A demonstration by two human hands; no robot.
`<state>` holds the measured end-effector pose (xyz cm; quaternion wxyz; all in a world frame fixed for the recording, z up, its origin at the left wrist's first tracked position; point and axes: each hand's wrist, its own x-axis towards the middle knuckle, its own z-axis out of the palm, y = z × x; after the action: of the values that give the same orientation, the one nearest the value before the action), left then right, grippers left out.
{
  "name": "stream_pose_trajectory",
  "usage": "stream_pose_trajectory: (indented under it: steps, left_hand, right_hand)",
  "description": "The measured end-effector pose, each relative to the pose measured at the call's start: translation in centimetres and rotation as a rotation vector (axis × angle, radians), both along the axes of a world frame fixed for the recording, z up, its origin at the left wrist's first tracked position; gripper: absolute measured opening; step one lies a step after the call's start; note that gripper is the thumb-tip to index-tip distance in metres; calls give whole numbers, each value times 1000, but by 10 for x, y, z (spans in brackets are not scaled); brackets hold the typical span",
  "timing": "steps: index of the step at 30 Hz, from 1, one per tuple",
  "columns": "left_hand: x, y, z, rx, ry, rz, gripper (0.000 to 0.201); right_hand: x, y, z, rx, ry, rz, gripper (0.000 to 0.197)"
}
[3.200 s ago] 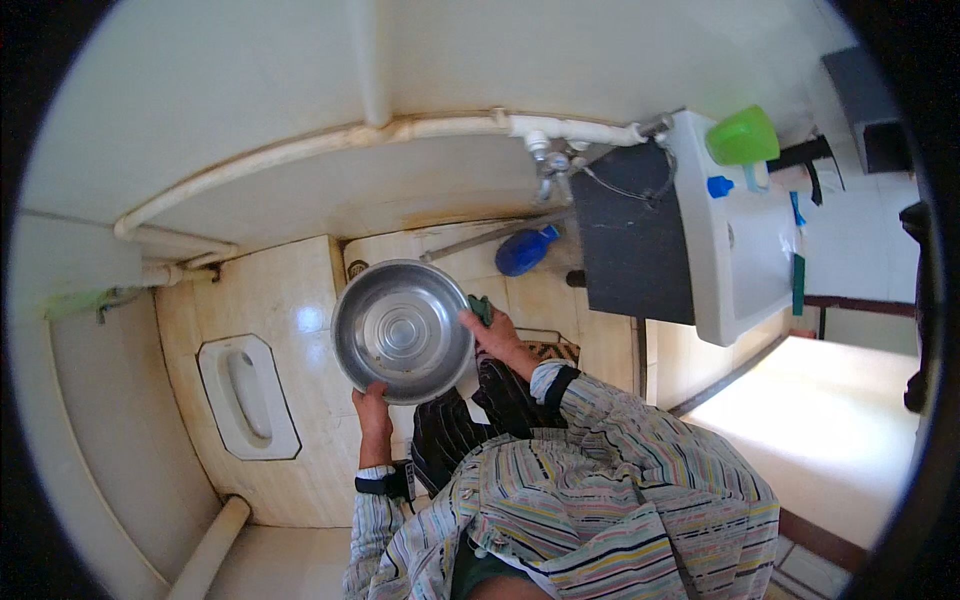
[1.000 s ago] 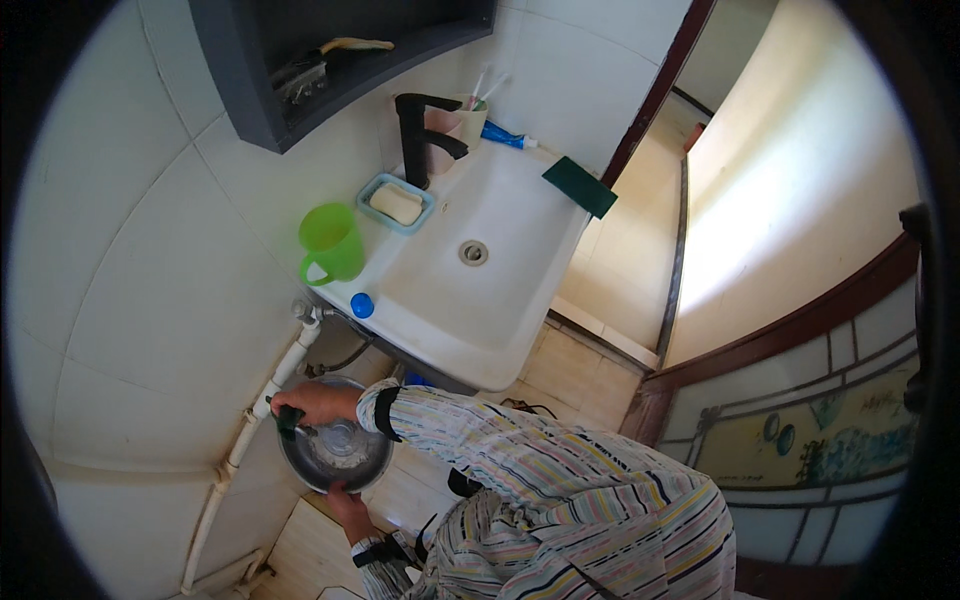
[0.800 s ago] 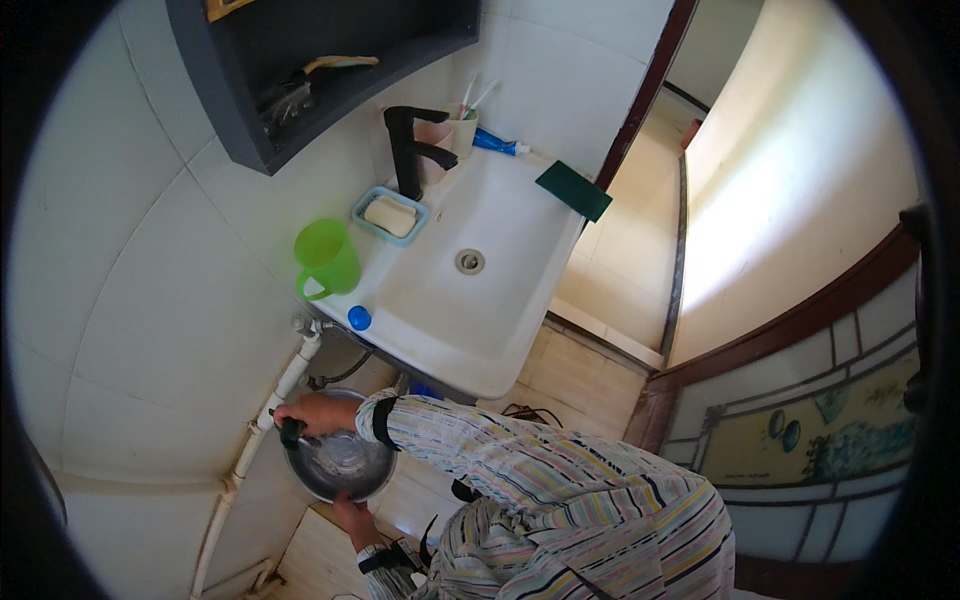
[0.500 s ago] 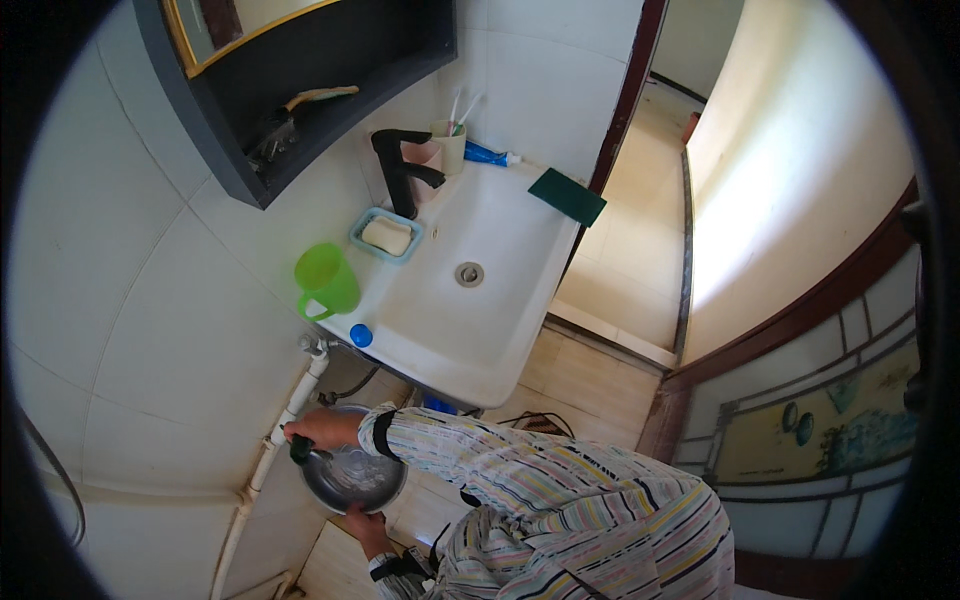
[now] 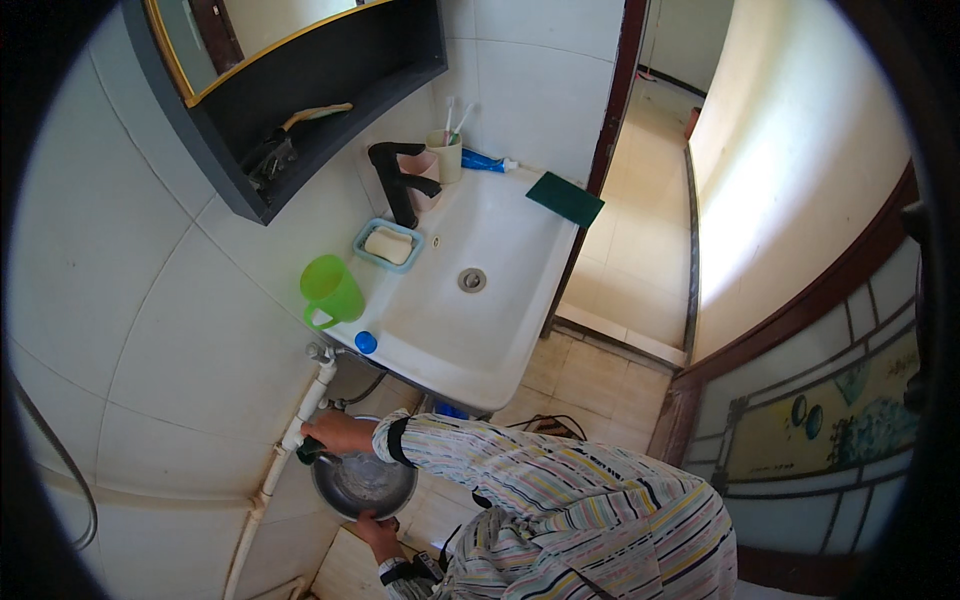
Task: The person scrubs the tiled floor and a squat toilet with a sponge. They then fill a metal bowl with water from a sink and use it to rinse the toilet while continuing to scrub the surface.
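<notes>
Near sink [image 5: 440,315], left fingers [image 5: 371,522] gripping metal basin [image 5: 372,484], right fingers [image 5: 317,431] above

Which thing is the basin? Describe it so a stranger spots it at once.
Start at the large white sink. Below its lower-left edge in the picture, beside the white wall pipe, is the basin, with the left hand at its lower rim. Unlike the rectangular white sink, it is round, grey metal.

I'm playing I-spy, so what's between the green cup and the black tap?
In the head view, a light blue dish with a whitish soap bar sits between the green cup and the black tap.
</notes>
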<state>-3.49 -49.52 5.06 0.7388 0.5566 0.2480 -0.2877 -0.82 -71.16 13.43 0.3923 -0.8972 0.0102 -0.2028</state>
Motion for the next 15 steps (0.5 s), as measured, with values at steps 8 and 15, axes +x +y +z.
stream_pose_trajectory:
  steps: [8, 15]
  left_hand:
    - [22, 28, -66, -91, -40, -70, 36]
    - [3, 21, -38, -83, -73, -89, 33]
  right_hand:
    - [-9, 16, 6, -88, 137, -31, 29]
    - [-13, 62, 4, 111, 151, -174, 32]
